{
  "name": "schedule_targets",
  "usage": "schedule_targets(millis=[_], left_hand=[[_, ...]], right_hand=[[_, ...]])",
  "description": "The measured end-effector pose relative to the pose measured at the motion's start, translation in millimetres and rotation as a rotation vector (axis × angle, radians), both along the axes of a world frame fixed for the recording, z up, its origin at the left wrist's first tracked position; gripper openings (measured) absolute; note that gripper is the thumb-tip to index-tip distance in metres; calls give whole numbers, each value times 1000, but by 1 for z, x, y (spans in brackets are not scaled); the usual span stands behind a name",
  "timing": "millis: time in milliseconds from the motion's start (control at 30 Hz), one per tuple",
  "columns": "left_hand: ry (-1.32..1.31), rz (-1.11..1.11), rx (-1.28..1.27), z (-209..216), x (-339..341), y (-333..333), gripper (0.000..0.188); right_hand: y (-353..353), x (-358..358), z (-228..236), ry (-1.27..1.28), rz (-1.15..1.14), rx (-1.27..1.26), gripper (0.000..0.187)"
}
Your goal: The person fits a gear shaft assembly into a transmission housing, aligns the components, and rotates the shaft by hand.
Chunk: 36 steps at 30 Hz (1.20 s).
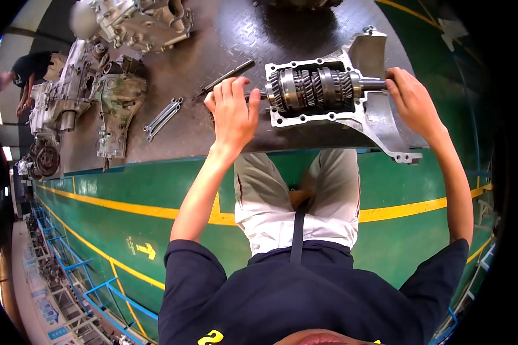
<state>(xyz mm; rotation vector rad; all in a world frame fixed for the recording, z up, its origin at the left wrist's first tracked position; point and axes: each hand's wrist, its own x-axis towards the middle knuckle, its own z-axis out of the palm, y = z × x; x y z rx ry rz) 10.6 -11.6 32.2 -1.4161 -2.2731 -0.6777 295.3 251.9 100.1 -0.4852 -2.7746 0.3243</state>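
Note:
An open aluminium gearbox housing lies on the dark metal table in front of me. A gear shaft with several toothed gears rests lengthwise in it, its ends sticking out left and right. My left hand closes its fingers round the shaft's left end. At the other side my right hand grips the smooth right end of the shaft, beside the flared bell part of the housing. Fingertips on both sides are partly hidden behind the hands.
Left of the housing lie several wrenches and a metal rod. Farther left stand a greenish casing and other gearbox assemblies. Another aluminium housing sits at the back. A person bends over beyond the table's left end.

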Motion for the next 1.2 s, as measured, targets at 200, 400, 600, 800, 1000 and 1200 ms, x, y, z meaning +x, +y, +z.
schedule_targets(millis=[200, 400, 600, 800, 1000, 1200], left_hand=[[-161, -537, -89, 43, 15, 16, 73], [-90, -532, -216, 60, 7, 18, 60], [139, -525, -142, 51, 5, 10, 64], [-127, -416, -244, 58, 16, 17, 75], [54, -481, -460, 66, 1, 29, 83], [27, -493, -382, 61, 2, 21, 77]], right_hand=[[-16, -4, 10, -107, 95, 162, 26], [-10, 4, -6, -63, 38, 92, 31], [-38, -6, 8, -23, 1, 260, 49], [-57, -66, 12, -24, 218, 155, 67], [-52, -83, 15, -90, 260, 83, 67], [-45, -74, 8, 19, 263, 100, 64]])
